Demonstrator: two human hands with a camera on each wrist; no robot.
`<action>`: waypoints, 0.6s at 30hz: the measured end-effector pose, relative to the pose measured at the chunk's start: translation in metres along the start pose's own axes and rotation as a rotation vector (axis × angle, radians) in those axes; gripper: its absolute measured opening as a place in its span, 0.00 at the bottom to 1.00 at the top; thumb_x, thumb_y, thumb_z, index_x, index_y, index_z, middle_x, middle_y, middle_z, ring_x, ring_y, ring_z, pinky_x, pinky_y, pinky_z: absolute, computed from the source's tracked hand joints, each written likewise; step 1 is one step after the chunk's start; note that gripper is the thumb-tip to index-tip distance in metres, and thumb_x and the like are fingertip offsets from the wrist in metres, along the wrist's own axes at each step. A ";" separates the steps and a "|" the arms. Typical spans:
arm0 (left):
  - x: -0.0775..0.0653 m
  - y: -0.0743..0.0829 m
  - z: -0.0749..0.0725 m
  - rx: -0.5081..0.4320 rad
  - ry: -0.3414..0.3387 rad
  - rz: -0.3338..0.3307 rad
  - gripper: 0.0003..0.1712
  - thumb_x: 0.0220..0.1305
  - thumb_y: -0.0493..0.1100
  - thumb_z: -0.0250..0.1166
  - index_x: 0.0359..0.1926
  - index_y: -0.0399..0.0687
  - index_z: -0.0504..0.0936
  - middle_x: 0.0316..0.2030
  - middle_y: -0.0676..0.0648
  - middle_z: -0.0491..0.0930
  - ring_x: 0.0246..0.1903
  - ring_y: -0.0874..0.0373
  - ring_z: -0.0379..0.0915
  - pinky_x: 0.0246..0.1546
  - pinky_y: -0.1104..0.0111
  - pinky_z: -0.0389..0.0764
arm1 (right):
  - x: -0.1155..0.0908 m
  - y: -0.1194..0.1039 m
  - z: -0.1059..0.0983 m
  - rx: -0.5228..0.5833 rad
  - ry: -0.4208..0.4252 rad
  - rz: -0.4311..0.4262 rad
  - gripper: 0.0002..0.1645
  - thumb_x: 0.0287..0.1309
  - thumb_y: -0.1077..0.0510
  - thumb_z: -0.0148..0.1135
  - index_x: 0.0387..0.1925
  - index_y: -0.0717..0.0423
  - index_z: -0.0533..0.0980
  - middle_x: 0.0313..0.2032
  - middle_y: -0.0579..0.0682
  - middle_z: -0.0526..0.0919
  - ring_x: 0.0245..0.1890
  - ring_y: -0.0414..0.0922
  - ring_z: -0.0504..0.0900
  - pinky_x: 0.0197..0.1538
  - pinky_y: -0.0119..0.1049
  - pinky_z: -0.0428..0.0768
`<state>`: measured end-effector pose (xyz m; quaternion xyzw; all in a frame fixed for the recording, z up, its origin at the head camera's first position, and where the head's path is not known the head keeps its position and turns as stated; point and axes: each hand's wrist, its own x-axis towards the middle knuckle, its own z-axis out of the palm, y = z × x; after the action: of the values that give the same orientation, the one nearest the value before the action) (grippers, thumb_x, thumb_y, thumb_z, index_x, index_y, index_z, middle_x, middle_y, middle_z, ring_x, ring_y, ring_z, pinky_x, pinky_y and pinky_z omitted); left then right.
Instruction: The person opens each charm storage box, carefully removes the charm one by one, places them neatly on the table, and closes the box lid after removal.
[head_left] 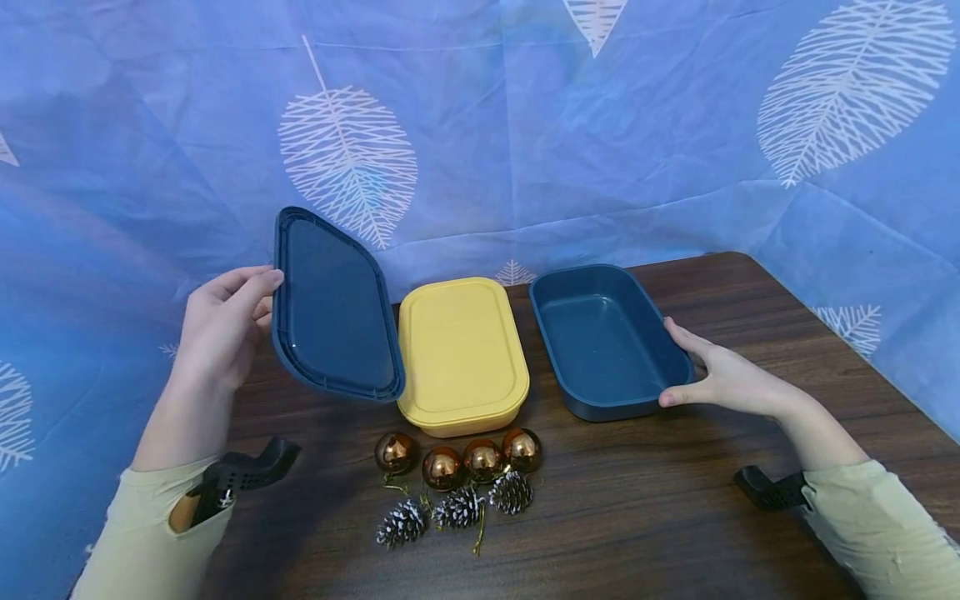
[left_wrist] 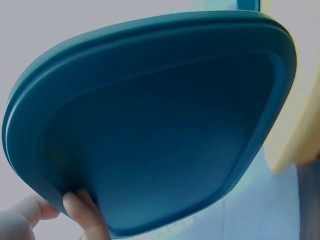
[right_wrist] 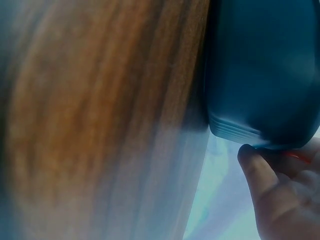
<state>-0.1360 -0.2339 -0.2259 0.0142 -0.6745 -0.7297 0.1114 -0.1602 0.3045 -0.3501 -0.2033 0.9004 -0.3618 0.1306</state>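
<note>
My left hand (head_left: 225,329) grips a dark blue lid (head_left: 337,308) by its left edge, thumb on the face toward me and fingers behind. The lid is raised and tilted, its ridged inner side toward the head camera; the left wrist view shows its other face. On the right, an open blue food container (head_left: 600,333) stands on the table with nothing in it. My right hand (head_left: 727,379) holds its right end, thumb at the near corner and a finger farther back along the rim. Some right fingers are hidden.
Between lid and container sits a yellow lidded container (head_left: 465,350). In front of it lie several shiny copper baubles (head_left: 442,468) and three frosted pine cones (head_left: 459,507). The dark wooden table (head_left: 637,517) ends at a blue leaf-patterned cloth (head_left: 600,167).
</note>
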 end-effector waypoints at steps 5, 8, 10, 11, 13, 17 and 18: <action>-0.005 0.006 0.031 -0.104 -0.066 0.028 0.13 0.62 0.41 0.66 0.43 0.36 0.79 0.43 0.44 0.74 0.25 0.59 0.79 0.26 0.70 0.81 | 0.000 0.000 0.000 0.001 0.000 0.001 0.64 0.54 0.51 0.70 0.74 0.57 0.33 0.72 0.67 0.37 0.66 0.73 0.46 0.55 0.70 0.62; -0.008 0.003 0.054 -0.096 -0.095 0.039 0.13 0.63 0.40 0.65 0.45 0.35 0.77 0.34 0.45 0.77 0.23 0.61 0.78 0.26 0.71 0.80 | 0.000 0.000 0.000 0.005 -0.002 0.000 0.64 0.55 0.51 0.69 0.74 0.56 0.33 0.72 0.67 0.36 0.67 0.73 0.45 0.55 0.70 0.61; -0.010 0.000 0.069 -0.061 -0.112 0.039 0.15 0.64 0.40 0.64 0.47 0.34 0.76 0.31 0.46 0.78 0.23 0.61 0.78 0.27 0.72 0.80 | 0.000 0.000 0.000 0.007 -0.003 0.000 0.64 0.55 0.51 0.69 0.74 0.56 0.33 0.72 0.67 0.36 0.67 0.73 0.45 0.55 0.70 0.61; -0.010 -0.002 0.077 -0.043 -0.122 0.029 0.16 0.65 0.41 0.63 0.49 0.34 0.76 0.31 0.47 0.78 0.24 0.61 0.78 0.28 0.72 0.80 | 0.000 0.000 0.000 0.006 -0.003 0.000 0.64 0.55 0.51 0.69 0.74 0.56 0.33 0.72 0.67 0.36 0.67 0.73 0.45 0.55 0.70 0.61; -0.011 -0.005 0.090 -0.001 -0.137 0.011 0.19 0.65 0.41 0.63 0.52 0.34 0.75 0.32 0.48 0.78 0.26 0.61 0.78 0.30 0.72 0.80 | 0.000 0.000 0.000 0.005 -0.003 0.001 0.64 0.55 0.51 0.69 0.74 0.56 0.33 0.72 0.67 0.36 0.67 0.73 0.45 0.55 0.70 0.61; -0.010 -0.011 0.115 0.010 -0.150 -0.033 0.20 0.65 0.41 0.62 0.54 0.34 0.75 0.32 0.47 0.78 0.27 0.59 0.77 0.34 0.69 0.81 | 0.000 0.000 0.000 -0.004 -0.004 0.009 0.64 0.55 0.50 0.69 0.75 0.54 0.33 0.72 0.67 0.37 0.67 0.73 0.45 0.55 0.71 0.60; -0.010 -0.013 0.121 0.011 -0.151 -0.037 0.19 0.65 0.41 0.62 0.54 0.34 0.75 0.32 0.47 0.78 0.27 0.59 0.77 0.35 0.69 0.81 | -0.001 -0.001 -0.001 -0.007 -0.004 0.011 0.64 0.55 0.50 0.69 0.75 0.54 0.33 0.72 0.67 0.37 0.67 0.73 0.45 0.55 0.71 0.60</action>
<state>-0.1491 -0.1128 -0.2290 -0.0280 -0.6844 -0.7271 0.0465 -0.1597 0.3047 -0.3492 -0.1994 0.9024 -0.3577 0.1340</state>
